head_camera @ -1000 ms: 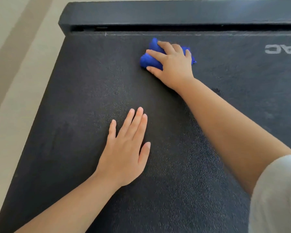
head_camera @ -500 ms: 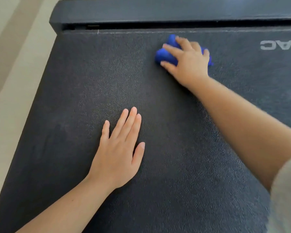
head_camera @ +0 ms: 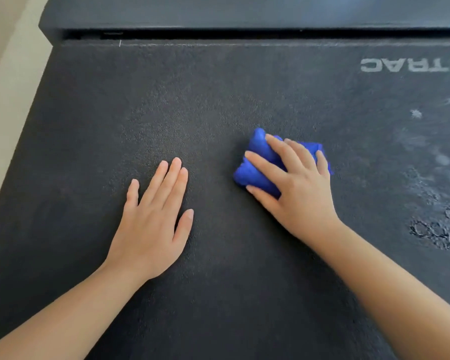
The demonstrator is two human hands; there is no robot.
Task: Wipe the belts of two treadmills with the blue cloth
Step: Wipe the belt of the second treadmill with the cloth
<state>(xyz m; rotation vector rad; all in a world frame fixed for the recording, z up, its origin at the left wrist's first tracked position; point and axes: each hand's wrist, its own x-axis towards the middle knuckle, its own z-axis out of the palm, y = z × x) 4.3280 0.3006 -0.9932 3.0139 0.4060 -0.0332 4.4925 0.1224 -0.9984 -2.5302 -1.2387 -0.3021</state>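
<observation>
A: Left hand (head_camera: 151, 224)?
B: Flat on the treadmill belt (head_camera: 192, 100), fingers straight and close together, holding nothing.
A: Right hand (head_camera: 296, 196)?
B: Fingers curled over the bunched blue cloth (head_camera: 255, 172), pressing it to the belt. Cloth sits at 2 o'clock from the left hand, apart from it.
A: Elsewhere?
B: Pale dust smears (head_camera: 442, 159) at 3 o'clock of the cloth; upside-down white lettering (head_camera: 411, 64) at 1 o'clock.

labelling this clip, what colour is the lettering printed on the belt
Pale grey-white lettering on the near-black treadmill belt, seen upside down; the head view shows it.
</observation>
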